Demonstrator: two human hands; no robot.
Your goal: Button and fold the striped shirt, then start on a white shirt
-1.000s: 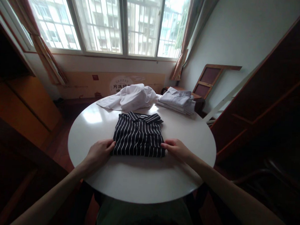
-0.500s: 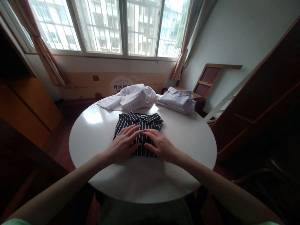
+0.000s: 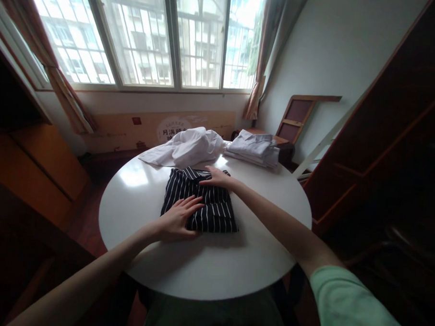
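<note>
A folded black shirt with white stripes [image 3: 215, 216] lies on the round white table [image 3: 198, 272], its collar toward the window. My left hand [image 3: 181, 216] rests flat on the shirt's near left part, fingers stretched out and holding nothing. At the collar, my right hand [image 3: 219, 177] lies over the right side with its fingers extended and apart. Part of the collar is hidden beneath it.
A rumpled white garment [image 3: 192, 147] lies at the table's far side. Right of it sits a stack of folded white clothes [image 3: 254, 148]. Behind stands a wooden chair [image 3: 297, 118]. A dark wooden panel [image 3: 365, 155] rises on the right, and a window [image 3: 147, 40] is ahead.
My right hand has moved away from me, from the shirt's middle up to its collar. My left hand has shifted slightly toward me. More of the shirt's near right part shows.
</note>
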